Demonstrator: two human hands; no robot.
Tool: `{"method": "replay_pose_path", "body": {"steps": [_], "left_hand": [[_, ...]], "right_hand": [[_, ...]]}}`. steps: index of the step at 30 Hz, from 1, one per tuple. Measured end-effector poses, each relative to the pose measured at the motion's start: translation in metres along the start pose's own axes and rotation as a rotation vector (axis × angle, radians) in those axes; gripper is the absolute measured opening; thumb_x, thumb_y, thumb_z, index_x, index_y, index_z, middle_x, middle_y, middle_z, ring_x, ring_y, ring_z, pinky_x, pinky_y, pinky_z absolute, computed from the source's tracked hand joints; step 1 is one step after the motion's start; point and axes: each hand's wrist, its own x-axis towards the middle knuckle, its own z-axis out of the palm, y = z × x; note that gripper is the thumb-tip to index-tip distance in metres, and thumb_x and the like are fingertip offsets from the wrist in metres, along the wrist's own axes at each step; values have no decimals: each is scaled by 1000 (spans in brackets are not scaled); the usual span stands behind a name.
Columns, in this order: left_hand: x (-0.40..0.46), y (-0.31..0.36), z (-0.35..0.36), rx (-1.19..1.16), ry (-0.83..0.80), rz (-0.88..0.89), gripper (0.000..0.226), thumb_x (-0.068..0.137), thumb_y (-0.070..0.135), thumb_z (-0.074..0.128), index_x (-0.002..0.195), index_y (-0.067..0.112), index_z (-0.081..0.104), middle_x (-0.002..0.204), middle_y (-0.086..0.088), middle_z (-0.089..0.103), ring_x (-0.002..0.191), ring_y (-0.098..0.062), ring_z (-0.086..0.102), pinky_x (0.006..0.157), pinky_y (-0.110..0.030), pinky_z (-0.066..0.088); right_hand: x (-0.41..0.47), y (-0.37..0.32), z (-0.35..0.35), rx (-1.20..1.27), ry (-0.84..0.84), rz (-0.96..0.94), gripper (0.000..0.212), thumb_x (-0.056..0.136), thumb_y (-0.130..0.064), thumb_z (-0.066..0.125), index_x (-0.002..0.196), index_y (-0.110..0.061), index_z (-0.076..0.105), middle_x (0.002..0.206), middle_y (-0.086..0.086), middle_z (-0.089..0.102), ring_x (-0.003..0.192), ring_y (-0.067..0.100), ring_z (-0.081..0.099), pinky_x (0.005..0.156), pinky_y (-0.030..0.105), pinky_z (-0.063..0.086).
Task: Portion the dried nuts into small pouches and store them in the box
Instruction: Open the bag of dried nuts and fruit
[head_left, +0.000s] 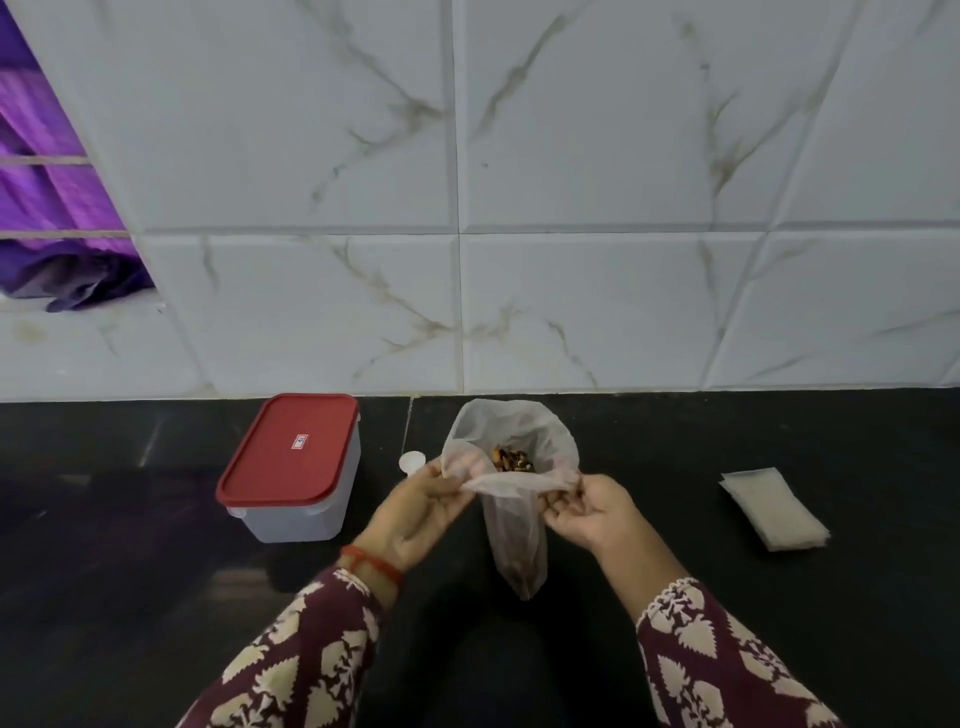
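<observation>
A thin clear plastic pouch (517, 540) hangs over the dark counter with a few nuts in its bottom tip. My left hand (415, 512) pinches the pouch's top edge on the left, and my right hand (589, 512) pinches it on the right, stretching the mouth between them. Just behind it stands a larger open plastic bag (511, 431) with brown dried nuts (511, 460) showing inside. A clear storage box with a red lid (291, 452) stands shut on the counter to the left.
A flat stack of empty pouches (774, 506) lies on the counter at the right. A small white round cap (412, 461) sits between the box and the bag. The tiled wall (467, 208) rises right behind the counter.
</observation>
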Motion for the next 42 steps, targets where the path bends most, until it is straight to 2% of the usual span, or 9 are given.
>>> {"method": "replay_pose_path", "body": {"steps": [4,8,13,16,24,30,34,37,42], "left_hand": [[-12,-27,-5,109,162,-76,18,93,6,51,109,3,59,88,-13,67,79,-23,66,58,-32,58],[-21,-26,-4,438,118,-151,25,92,19,57,111,3,60,92,-12,67,80,-23,66,65,-33,58],[-20,-28,3,145,17,-16,25,93,-11,38,111,-6,55,92,-20,69,87,-30,67,73,-34,58],[-16,-39,-2,-230,-31,-86,30,86,-16,34,103,-7,57,86,-21,70,80,-32,70,68,-36,58],[-20,-46,-19,204,321,64,25,92,26,48,112,13,55,109,-15,62,100,-31,62,76,-42,54],[1,-27,-12,457,359,193,28,97,25,49,116,6,56,109,-13,63,90,-23,64,58,-30,54],[14,-17,-5,164,299,-16,22,99,11,43,114,5,57,95,-14,62,81,-22,60,72,-39,53],[19,-17,-10,-45,218,-148,25,99,6,34,111,-4,54,97,-24,61,74,-33,67,60,-45,57],[23,-25,-19,390,366,-18,28,99,30,38,101,7,55,90,-14,63,79,-27,63,66,-40,55]], "right_hand": [[-15,6,-11,-379,12,-47,47,89,-48,55,112,-8,58,105,14,61,90,26,59,67,38,49],[-35,14,-14,-709,-92,-94,26,87,-24,66,105,-7,60,94,14,66,77,22,66,61,32,56],[-34,18,-14,-118,-147,17,28,98,-1,39,124,5,49,119,22,61,111,32,59,90,46,47],[-34,25,-14,140,-70,34,27,99,-3,32,107,10,54,118,26,58,108,35,58,90,44,45],[-28,24,-34,-437,92,-62,48,91,-41,54,123,-5,54,119,17,59,104,32,58,83,46,50],[-19,10,-11,-712,115,-295,32,94,-25,56,120,-6,57,106,13,65,93,26,63,75,40,54],[-6,0,-4,-309,69,-151,23,97,-7,47,117,0,55,101,16,61,103,26,61,89,40,50],[-1,2,-8,16,76,-27,24,97,-4,37,111,3,56,100,18,61,121,27,54,99,41,45],[6,4,-22,-390,92,-11,35,92,-31,46,108,-5,63,99,19,64,99,33,61,81,45,52]]}}
